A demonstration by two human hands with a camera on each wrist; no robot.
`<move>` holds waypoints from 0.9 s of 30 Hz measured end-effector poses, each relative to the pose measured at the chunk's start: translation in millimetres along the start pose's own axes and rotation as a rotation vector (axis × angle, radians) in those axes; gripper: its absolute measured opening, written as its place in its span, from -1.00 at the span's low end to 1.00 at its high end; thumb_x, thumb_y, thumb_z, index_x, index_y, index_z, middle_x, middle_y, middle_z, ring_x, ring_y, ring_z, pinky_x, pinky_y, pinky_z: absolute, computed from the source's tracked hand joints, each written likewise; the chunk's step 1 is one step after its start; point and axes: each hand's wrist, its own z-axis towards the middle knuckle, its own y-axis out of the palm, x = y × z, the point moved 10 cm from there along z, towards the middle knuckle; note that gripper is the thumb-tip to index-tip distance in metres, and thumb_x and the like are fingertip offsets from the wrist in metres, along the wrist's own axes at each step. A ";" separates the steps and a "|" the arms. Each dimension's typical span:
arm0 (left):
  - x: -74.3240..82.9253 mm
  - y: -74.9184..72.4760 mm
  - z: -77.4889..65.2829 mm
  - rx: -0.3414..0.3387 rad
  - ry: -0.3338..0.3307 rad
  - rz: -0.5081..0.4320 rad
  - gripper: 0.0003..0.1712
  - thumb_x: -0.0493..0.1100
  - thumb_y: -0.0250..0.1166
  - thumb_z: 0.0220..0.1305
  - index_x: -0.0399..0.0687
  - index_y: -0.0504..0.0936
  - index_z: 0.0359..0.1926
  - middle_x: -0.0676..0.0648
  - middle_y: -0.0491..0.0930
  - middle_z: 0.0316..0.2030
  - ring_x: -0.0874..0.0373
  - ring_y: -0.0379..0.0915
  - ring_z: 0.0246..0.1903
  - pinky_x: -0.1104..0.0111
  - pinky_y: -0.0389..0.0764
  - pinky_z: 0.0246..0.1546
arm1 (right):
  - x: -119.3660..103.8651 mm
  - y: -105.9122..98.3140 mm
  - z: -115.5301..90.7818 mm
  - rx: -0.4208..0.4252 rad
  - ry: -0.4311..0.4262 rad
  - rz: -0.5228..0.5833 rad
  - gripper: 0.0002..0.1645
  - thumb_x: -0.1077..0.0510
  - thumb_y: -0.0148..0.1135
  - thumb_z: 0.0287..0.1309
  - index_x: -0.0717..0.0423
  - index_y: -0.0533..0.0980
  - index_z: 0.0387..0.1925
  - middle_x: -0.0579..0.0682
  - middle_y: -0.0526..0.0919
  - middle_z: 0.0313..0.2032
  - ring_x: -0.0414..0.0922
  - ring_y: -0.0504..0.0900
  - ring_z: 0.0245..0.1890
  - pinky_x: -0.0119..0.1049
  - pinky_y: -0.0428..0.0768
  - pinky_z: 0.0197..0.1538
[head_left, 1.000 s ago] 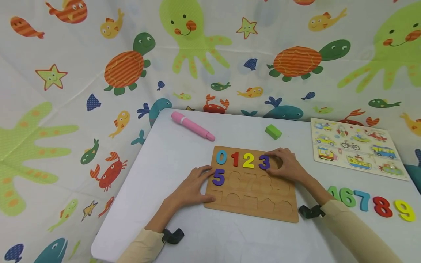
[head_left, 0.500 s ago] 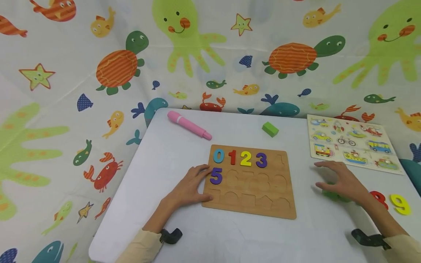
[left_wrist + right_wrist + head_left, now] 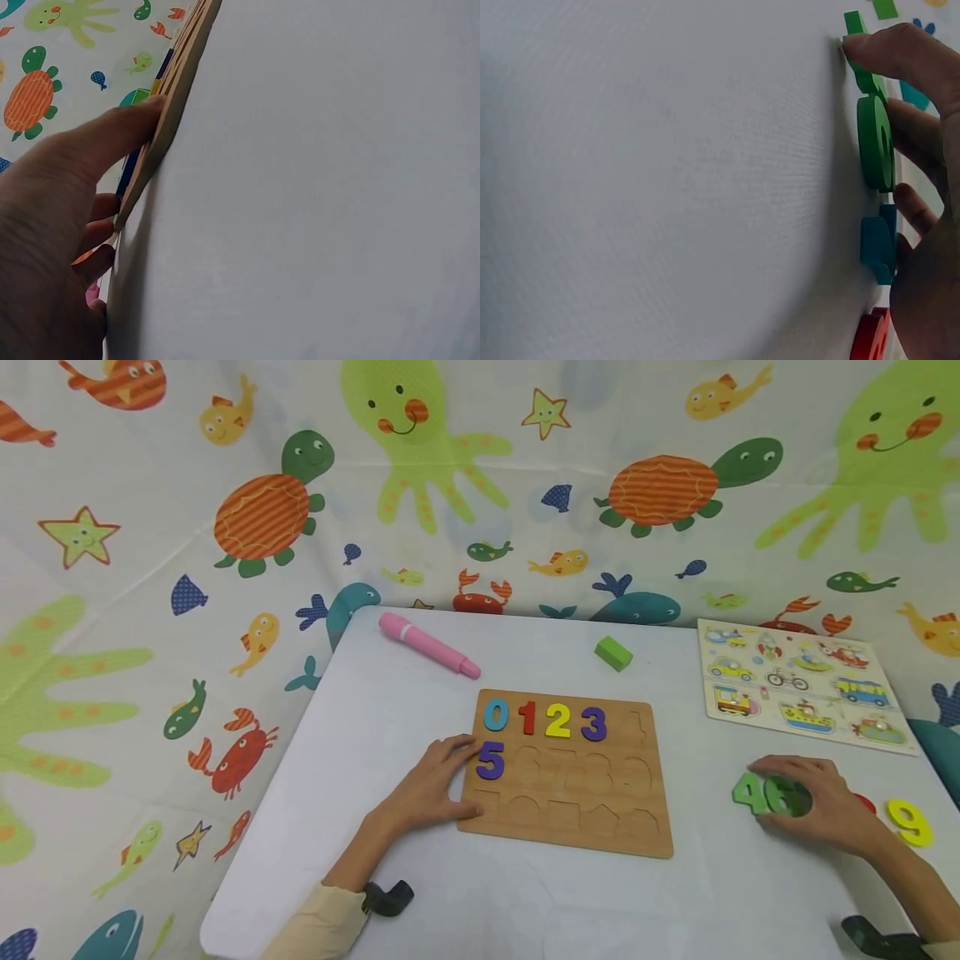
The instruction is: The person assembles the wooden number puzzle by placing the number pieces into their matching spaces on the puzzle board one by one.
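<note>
A wooden number board (image 3: 517, 837) lies mid-table, with a blue 0, red 1, yellow 2, purple 3 and purple 5 in its upper left slots. My left hand (image 3: 427, 781) rests along its left edge, thumb and fingers spread. At the right, my right hand (image 3: 828, 806) pinches the green number 4 (image 3: 745, 793) between thumb and fingers; in the right wrist view the thumb tip touches its side. Beside it, under the palm, is a green 6 (image 3: 871, 142). A blue 7 (image 3: 877, 244) is hidden from the head view by the hand.
A red 8 (image 3: 866, 337) is mostly covered by the right hand in the head view, and a yellow 9 (image 3: 909, 823) lies beyond it. A vehicle puzzle (image 3: 761, 695), green block (image 3: 613, 653) and pink marker-shaped object (image 3: 429, 645) lie toward the back.
My right hand has left the purple 3 on the board, moved right to the loose numbers and come down on the green 4. The left hand has stayed at the board's edge.
</note>
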 end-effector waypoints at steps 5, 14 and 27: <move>-0.1 -2.1 -1.0 0.013 0.000 -0.010 0.12 0.37 0.44 -0.02 0.06 0.25 0.49 0.05 0.10 0.45 0.03 0.03 0.40 0.10 0.26 0.31 | -1.1 -1.7 0.3 0.026 -0.006 -0.017 -0.23 0.07 0.66 -0.21 0.00 0.55 0.13 -0.04 0.44 0.12 0.25 0.15 0.10 0.22 0.12 -0.11; -0.5 -0.3 0.5 0.004 0.002 -0.021 0.12 0.40 0.42 -0.01 0.07 0.24 0.50 0.04 0.10 0.46 0.07 0.01 0.40 0.13 0.25 0.32 | -11.2 0.5 18.3 0.053 0.015 0.047 -0.29 0.16 0.59 -0.09 0.13 0.50 0.14 0.22 0.46 0.12 0.27 0.19 0.11 0.26 0.20 -0.07; -0.8 -0.3 -1.3 0.003 0.004 -0.009 0.12 0.43 0.39 -0.01 0.06 0.25 0.49 0.03 0.11 0.45 -0.02 -0.01 0.43 0.04 0.17 0.36 | -58.0 20.0 88.5 0.115 -0.050 0.144 -0.29 0.16 0.56 -0.04 0.08 0.49 0.18 0.14 0.47 0.18 0.11 0.28 0.20 0.17 0.30 0.07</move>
